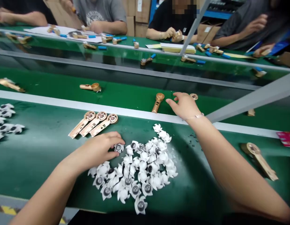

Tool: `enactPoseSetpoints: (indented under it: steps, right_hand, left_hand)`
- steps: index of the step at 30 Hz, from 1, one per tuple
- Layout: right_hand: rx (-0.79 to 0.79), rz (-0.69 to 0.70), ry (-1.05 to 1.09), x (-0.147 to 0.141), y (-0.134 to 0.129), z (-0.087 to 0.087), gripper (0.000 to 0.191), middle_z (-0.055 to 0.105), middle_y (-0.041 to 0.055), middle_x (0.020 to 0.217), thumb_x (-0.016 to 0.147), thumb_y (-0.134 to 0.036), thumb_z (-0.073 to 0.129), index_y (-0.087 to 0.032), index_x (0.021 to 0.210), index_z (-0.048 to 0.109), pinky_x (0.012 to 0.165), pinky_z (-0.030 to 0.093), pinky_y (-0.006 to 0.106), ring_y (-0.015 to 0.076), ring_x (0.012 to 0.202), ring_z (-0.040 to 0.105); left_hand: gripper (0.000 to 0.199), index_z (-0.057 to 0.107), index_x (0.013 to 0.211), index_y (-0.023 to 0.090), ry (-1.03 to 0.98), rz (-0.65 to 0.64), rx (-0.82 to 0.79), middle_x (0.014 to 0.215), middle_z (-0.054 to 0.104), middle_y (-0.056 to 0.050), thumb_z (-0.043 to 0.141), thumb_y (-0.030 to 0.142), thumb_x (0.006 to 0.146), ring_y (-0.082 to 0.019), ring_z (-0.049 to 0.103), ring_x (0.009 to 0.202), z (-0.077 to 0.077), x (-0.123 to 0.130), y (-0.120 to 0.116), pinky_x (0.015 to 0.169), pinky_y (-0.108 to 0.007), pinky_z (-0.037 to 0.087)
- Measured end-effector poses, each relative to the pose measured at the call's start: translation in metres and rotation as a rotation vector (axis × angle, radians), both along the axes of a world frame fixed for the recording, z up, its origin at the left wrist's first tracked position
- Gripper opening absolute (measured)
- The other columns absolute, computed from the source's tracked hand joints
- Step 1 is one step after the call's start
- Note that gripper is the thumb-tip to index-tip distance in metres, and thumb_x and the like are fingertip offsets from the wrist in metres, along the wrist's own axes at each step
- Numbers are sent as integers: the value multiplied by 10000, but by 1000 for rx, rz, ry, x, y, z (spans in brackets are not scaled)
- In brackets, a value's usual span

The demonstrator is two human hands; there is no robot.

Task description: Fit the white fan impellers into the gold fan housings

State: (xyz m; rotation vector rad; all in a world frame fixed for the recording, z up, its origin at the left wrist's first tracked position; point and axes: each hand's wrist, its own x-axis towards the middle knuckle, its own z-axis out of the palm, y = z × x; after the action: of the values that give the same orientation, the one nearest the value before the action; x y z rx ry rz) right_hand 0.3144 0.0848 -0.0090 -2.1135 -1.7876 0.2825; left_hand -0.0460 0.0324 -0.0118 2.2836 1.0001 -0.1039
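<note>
My left hand [105,145] pinches a small white fan blade [119,147] at the left edge of a pile of white fan blades [142,165] on the green table. Just beyond it, three gold fan housings [101,122] lie side by side. My right hand [182,104] reaches over the green belt with its fingers apart and nothing seen in them. To its left on the belt lies a gold housing [159,101]; another gold part [194,96] shows partly behind the hand.
More white blades [6,120] lie at the far left. A gold housing [260,159] rests at the right, near a pink packet [286,138]. A grey metal post [252,97] slants across the right. Co-workers sit opposite, behind a glass-like divider.
</note>
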Motion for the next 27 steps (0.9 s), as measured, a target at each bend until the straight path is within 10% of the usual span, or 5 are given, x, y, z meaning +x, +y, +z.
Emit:
enactPoseSetpoints:
  steps: [9, 14, 20, 27]
  right_hand:
    - [69, 140, -20, 19, -194, -35, 162, 682, 91, 931, 961, -241, 508, -171, 985, 653, 702, 544, 335, 202, 800, 652]
    - [122, 152, -245, 24, -185, -44, 199, 664, 121, 998, 969, -213, 511, -125, 1015, 683, 834, 538, 368, 230, 917, 625]
    - [-16, 276, -401, 10, -163, -29, 254, 634, 109, 790, 894, -40, 508, -141, 745, 687, 648, 456, 342, 236, 764, 560]
    - [-61, 252, -435, -6, -142, -20, 239, 603, 130, 750, 850, 13, 484, -130, 705, 610, 588, 418, 334, 228, 691, 539]
  left_hand:
    - [358, 718, 1093, 237, -101, 185, 113, 909, 673, -65, 686, 423, 789, -125, 555, 537, -25, 4, -2, 496, -238, 477]
    - [304, 730, 1049, 274, -119, 198, 237, 1041, 701, -62, 705, 390, 769, -150, 582, 619, -28, 8, -6, 534, -251, 485]
    - [374, 689, 1139, 273, -142, 401, 216, 1083, 711, -64, 705, 424, 798, -187, 675, 682, -18, 12, -12, 623, -302, 581]
    - [434, 708, 1190, 348, -647, 588, 113, 1122, 643, -37, 772, 294, 763, -176, 673, 840, 12, 44, -11, 720, -309, 654]
